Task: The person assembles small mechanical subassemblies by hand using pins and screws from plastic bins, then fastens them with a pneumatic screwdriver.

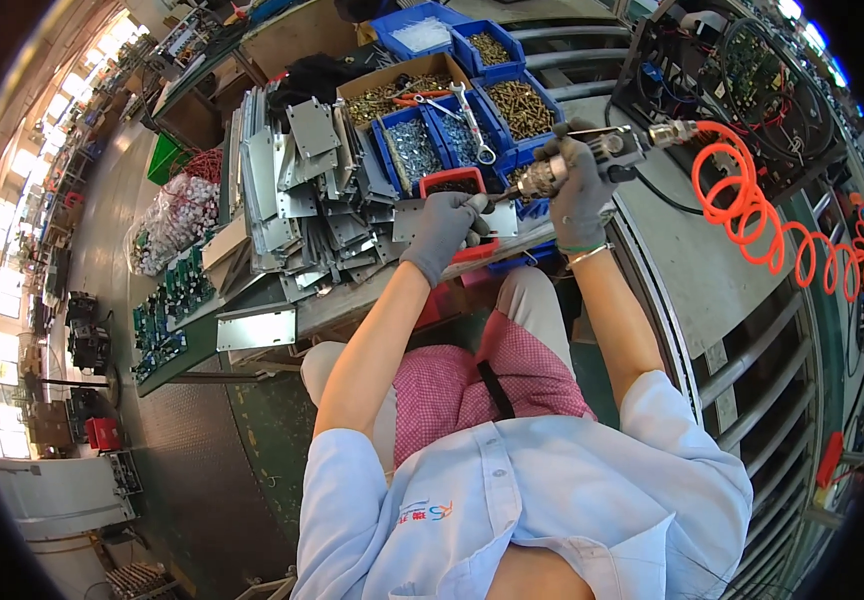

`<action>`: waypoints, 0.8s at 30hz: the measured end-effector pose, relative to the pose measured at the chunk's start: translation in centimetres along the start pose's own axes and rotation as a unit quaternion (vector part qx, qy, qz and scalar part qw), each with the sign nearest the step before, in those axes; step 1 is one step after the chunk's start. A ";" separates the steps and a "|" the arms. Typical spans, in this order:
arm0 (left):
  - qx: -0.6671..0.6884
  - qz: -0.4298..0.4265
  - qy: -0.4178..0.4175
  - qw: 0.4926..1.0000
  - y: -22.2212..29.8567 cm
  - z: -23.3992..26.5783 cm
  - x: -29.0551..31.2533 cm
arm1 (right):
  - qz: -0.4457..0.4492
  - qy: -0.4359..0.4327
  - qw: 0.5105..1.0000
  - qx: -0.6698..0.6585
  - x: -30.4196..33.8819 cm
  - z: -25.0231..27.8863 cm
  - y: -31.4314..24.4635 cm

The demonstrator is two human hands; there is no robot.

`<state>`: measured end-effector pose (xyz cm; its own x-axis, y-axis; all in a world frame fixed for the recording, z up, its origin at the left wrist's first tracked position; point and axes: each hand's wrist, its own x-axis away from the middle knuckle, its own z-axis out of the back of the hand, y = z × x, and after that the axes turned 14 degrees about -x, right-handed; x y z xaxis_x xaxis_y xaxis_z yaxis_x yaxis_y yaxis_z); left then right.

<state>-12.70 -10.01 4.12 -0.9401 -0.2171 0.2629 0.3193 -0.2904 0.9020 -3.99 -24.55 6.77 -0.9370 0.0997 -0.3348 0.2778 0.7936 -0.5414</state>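
Pale blue shirt (552,500) and pink apron (472,385) are seen nearest, low in view. Beyond, a workbench (352,300) is stacked with grey metal brackets (302,200) and blue bins of screws (472,115). An air screwdriver (577,160) with orange coiled hose (772,215) is gripped by the gloved right hand (580,190). A small metal plate (412,218) is pinched by the gloved left hand (444,228) at the bench edge, tool tip just beside it.

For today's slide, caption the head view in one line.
Gloved left hand steadies a bracket; right hand holds an air screwdriver.
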 end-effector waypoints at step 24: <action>0.301 0.173 -0.040 0.937 -3.2 1.1 -3.3 | -0.091 -0.218 0.957 0.170 1.0 -1.7 -1.9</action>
<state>-10.73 -7.29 0.74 -0.8068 -0.1241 0.5776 0.5034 0.3671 0.7821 -5.78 -24.95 8.78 -0.8202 -0.3401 -0.4600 0.2400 0.5253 -0.8164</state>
